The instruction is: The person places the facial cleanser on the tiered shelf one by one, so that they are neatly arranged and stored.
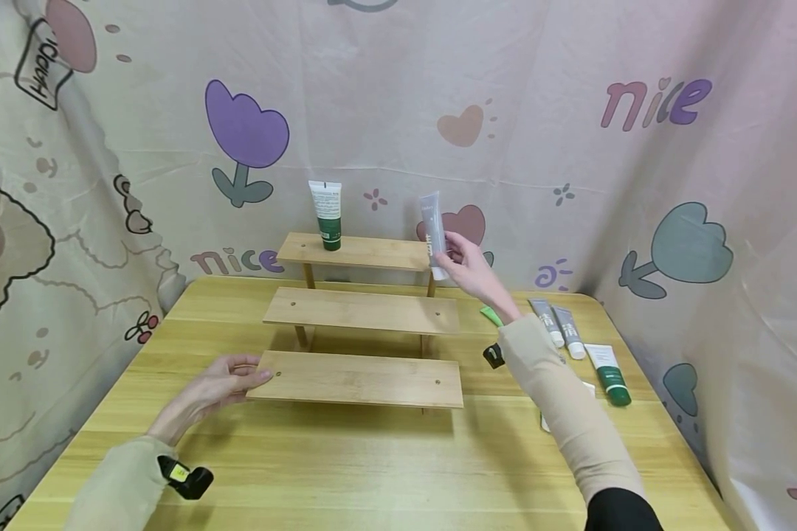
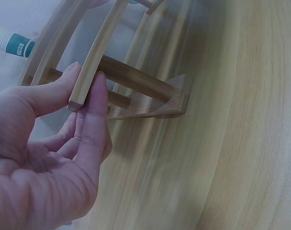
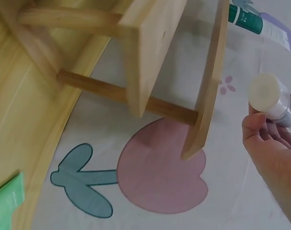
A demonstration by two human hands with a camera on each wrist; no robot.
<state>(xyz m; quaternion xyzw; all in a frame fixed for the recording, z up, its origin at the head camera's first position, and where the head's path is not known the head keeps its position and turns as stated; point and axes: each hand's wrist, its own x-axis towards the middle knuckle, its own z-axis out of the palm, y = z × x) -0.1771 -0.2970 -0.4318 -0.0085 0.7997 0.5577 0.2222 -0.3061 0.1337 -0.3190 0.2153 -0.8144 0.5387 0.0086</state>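
Observation:
A three-step wooden rack (image 1: 361, 308) stands on the table. My left hand (image 1: 222, 383) pinches the left end of its lowest board, thumb on top and fingers below, as the left wrist view also shows. My right hand (image 1: 468, 265) holds a grey tube (image 1: 433, 234) upright by its lower part, white cap down, beside the right end of the top board. In the right wrist view the tube's white cap (image 3: 265, 92) is apart from the top board. A white and green tube (image 1: 327, 214) stands cap down near the left end of that board.
On the table's right side lie two grey tubes (image 1: 558, 324) and another white and green tube (image 1: 609, 375). A bright green tube (image 3: 8, 203) is partly hidden behind my right arm in the head view. A patterned curtain (image 1: 372, 133) hangs close behind the table.

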